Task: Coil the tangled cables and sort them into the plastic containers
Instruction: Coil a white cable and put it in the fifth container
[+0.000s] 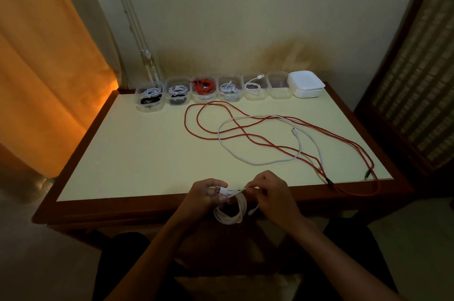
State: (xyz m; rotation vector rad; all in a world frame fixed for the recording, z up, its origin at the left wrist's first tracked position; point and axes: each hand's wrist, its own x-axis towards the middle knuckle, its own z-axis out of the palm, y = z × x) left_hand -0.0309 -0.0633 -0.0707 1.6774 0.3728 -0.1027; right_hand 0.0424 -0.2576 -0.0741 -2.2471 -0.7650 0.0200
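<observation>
We see a coiled white cable (229,212) held in the air at the near edge of the bench (137,153), its loops hanging down below the bench rim as a rough ring. Its USB plug (219,189) sticks out at the top of the coil, its long axis lying level and pointing left. The left hand (205,193) comes in from below left, fingers curled, its grip closed on the top of the coil just behind that plug. The right hand (270,192) comes in from below right, wrist raised, its thumb and fingers pinching a free strand of the same cable just right of the plug.

Beyond the hands, on the bench top, a loose white cable (260,163) lies in a wide open loop, crossed by a long red cable (196,133) that sprawls from the middle of the bench to its right near corner, where part of it droops over the edge.

Along the far edge of the bench stands a row of six clear plastic containers (255,94). The four leftmost hold coiled cables, white, black and red; the fifth holds one white cable, and we can make out no cable in the sixth. At the right end of the row, touching it, sits a stack of white lids (305,84).
</observation>
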